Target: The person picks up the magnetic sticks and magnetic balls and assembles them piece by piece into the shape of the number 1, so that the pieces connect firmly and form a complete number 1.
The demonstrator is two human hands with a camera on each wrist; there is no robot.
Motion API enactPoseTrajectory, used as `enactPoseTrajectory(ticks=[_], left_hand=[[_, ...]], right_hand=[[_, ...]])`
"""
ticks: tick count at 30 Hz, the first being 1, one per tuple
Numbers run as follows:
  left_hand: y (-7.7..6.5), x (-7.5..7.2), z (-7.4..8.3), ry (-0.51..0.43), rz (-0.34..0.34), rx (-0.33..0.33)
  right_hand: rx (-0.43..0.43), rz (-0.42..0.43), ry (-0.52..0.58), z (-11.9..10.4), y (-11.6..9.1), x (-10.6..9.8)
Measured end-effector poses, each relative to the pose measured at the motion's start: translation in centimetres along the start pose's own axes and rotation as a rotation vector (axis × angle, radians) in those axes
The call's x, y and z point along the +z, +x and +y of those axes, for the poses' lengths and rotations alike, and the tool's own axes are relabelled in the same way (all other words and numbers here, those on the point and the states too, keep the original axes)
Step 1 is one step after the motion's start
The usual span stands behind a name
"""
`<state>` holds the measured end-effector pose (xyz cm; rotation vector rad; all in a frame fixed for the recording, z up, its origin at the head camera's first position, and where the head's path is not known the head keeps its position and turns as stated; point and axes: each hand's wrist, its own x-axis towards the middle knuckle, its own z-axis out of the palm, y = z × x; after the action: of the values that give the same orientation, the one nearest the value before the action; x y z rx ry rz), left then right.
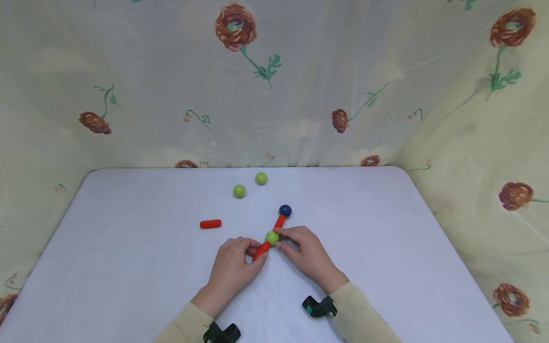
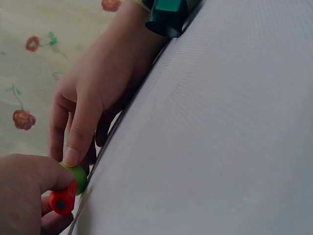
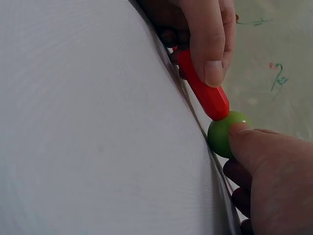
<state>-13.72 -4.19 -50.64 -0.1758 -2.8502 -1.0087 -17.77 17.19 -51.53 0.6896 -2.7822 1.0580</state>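
A chain of toy pieces lies between the two hands at the middle of the table: a dark blue ball (image 1: 285, 210), a red rod (image 1: 279, 222), a green ball (image 1: 272, 237) and a nearer red rod (image 1: 261, 250). My left hand (image 1: 233, 264) pinches the nearer rod between thumb and fingers. With thumb and forefinger, my right hand (image 1: 310, 255) grips the green ball. In the right wrist view, the nearer rod's tip (image 3: 219, 110) meets the green ball (image 3: 220, 139). A dark round spot marks that rod's other end (image 2: 61, 204) in the left wrist view.
On the white-covered table (image 1: 128, 286), a loose red rod (image 1: 210, 224) lies left of the chain. Two loose green balls, one nearer (image 1: 239, 191) and one farther (image 1: 261, 178), sit toward the back edge. Flowered cloth (image 1: 300, 95) hangs behind and beside the table.
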Motion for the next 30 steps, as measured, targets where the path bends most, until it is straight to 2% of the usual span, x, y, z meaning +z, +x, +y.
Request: enactPoseTrajectory(ticks=[3, 10, 24, 30], left_hand=[[-0.01, -0.02, -0.03, -0.003, 0.000, 0.003], [-0.43, -0.15, -0.15, 0.000, -0.007, -0.009], [-0.58, -0.06, -0.16, -0.010, 0.009, 0.031], [-0.60, -0.02, -0.21, -0.003, 0.004, 0.027]], right_hand=[[-0.017, 0.015, -0.023, -0.16, 0.00, 0.06], [0.012, 0.013, -0.038, -0.30, 0.04, 0.10], [0.023, 0.022, -0.035, -0.73, 0.29, 0.26], [0.024, 0.017, -0.034, -0.59, 0.35, 0.37]])
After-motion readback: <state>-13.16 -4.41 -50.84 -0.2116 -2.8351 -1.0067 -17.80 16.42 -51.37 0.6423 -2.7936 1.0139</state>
